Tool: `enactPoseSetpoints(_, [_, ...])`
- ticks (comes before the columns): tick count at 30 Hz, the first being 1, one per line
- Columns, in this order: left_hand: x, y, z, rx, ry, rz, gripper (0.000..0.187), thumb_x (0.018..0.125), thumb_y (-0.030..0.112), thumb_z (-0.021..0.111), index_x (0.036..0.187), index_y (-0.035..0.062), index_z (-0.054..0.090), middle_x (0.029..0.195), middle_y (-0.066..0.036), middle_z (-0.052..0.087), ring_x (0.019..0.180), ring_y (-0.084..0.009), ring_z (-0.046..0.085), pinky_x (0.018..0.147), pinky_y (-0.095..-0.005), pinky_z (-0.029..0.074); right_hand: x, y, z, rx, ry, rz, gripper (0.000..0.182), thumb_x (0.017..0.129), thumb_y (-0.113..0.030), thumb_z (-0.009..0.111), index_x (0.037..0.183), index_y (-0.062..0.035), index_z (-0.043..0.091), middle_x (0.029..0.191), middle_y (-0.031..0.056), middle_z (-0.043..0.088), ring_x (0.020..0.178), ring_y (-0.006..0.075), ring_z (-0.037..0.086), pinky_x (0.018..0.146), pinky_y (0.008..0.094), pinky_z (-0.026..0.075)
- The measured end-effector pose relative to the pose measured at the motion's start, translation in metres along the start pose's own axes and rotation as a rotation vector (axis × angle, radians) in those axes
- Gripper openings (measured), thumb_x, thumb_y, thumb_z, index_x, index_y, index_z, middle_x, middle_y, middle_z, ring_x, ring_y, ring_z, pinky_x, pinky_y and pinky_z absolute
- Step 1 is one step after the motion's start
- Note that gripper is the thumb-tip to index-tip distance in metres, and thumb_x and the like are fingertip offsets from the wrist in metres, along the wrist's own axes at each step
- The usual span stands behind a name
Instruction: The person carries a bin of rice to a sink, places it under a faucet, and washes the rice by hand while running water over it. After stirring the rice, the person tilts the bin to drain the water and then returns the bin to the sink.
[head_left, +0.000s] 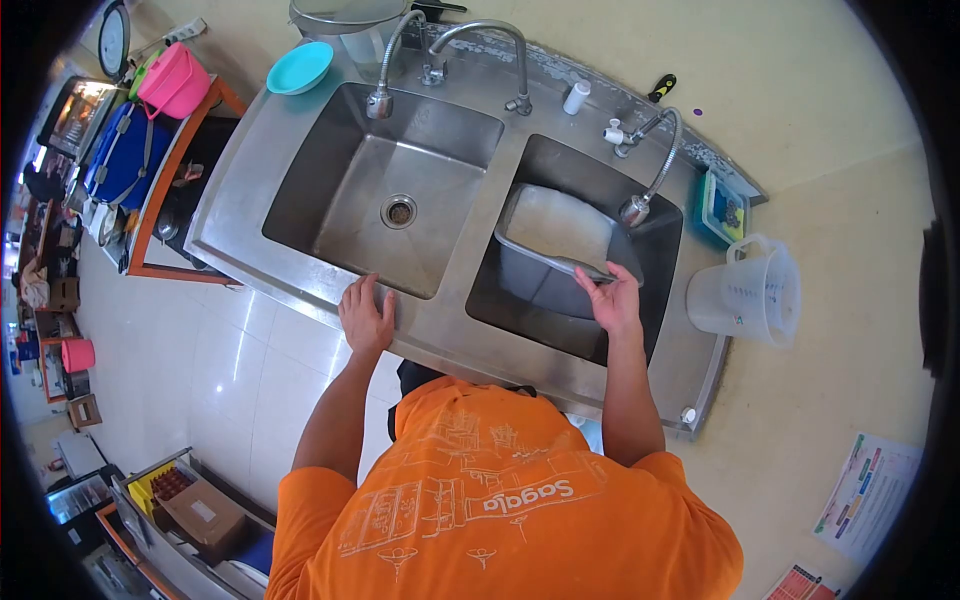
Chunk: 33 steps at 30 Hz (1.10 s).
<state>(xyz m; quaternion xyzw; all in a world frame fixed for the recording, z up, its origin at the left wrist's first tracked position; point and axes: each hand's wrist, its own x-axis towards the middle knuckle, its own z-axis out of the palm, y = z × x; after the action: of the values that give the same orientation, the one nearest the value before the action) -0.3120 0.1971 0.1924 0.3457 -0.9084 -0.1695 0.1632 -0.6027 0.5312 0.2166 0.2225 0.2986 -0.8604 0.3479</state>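
My left hand (367, 314) rests on the front rim of the steel sink counter (452, 335), fingers spread and holding nothing. At the right basin, my right hand (612, 297) has its fingers on the near rim of a grey tub (545, 267), with thumb and fingers at the edge. The tub sits tilted inside the right basin and holds cloudy, pale liquid. Above the tub's right side hangs a flexible faucet's spray head (635, 210). The left basin (400, 180) shows a bare bottom and a round drain.
A turquoise bowl (300, 68) lies at the counter's back left. A clear measuring jug (740, 292) and a teal container (718, 208) stand at the right. Two more faucets rise behind the basins, near a white bottle (576, 97). Shelves with a pink bucket (178, 82) stand left.
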Motion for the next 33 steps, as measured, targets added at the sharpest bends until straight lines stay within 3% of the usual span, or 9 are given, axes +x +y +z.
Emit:
enactPoseSetpoints(1, [0.001,0.000,0.000,-0.003,-0.004,-0.002,0.042,0.090,0.027,0.062,0.128,0.0094,0.055,0.126,-0.012,0.057,0.122,-0.0320,0.049,0.104,-0.0455,0.036,0.001,0.000,0.001,0.008,-0.003,-0.012,0.049,0.091,-0.009,0.051,0.131,0.0156,0.037,0.139,0.0312,0.039,0.127,0.0475,0.041,0.110,0.0534,0.043])
enactPoseSetpoints(4, [0.000,0.001,0.000,-0.002,0.004,-0.005,0.042,0.090,0.027,0.062,0.128,0.0098,0.055,0.126,-0.011,0.057,0.122,-0.0317,0.049,0.103,-0.0454,0.036,-0.001,-0.002,0.004,0.015,0.002,0.015,0.044,0.090,-0.006,0.051,0.130,0.0081,0.041,0.135,0.0239,0.046,0.123,0.0391,0.048,0.107,0.0530,0.046])
enactPoseSetpoints(33, [-0.001,-0.003,0.004,0.008,-0.010,-0.013,0.044,0.091,0.033,0.061,0.128,0.0099,0.054,0.127,-0.011,0.056,0.124,-0.0319,0.048,0.105,-0.0469,0.035,0.003,-0.016,0.014,0.001,-0.011,0.029,0.044,0.092,-0.008,0.049,0.131,0.0099,0.040,0.139,0.0254,0.044,0.128,0.0405,0.045,0.109,0.0549,0.043])
